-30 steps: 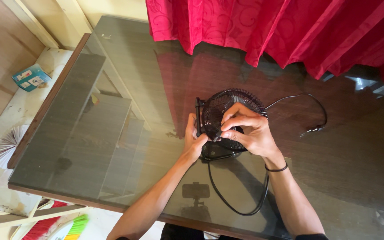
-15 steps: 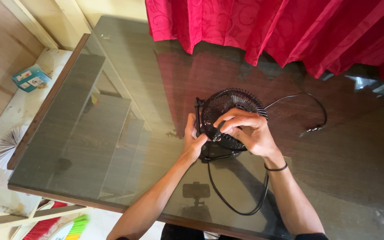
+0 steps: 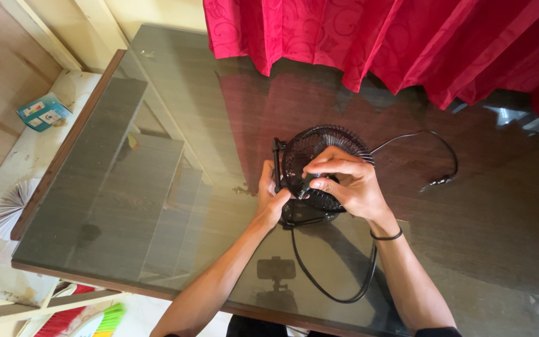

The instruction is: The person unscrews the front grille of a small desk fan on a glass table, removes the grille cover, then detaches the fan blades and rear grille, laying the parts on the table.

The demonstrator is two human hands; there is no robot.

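A small black desk fan (image 3: pixel 310 150) with a round wire cage stands on the glass-topped table (image 3: pixel 176 187). My left hand (image 3: pixel 269 198) grips the fan's left side and stand. My right hand (image 3: pixel 347 182) rests over the cage front, its fingertips pinched on a small dark tool or part at the grille; I cannot tell which. The fan's black cable (image 3: pixel 338 293) loops toward me and also runs out to the right, ending in a plug (image 3: pixel 439 182).
Red curtains (image 3: pixel 394 37) hang over the table's far edge. Left of the table lie a small blue-and-white box (image 3: pixel 43 111) and a fanned-out white paper booklet (image 3: pixel 9 206). A green-and-red brush (image 3: pixel 104 318) lies below the near edge.
My right fingers shifted slightly on the cage front, curling down and then back up. The left hand and fan stayed in place.
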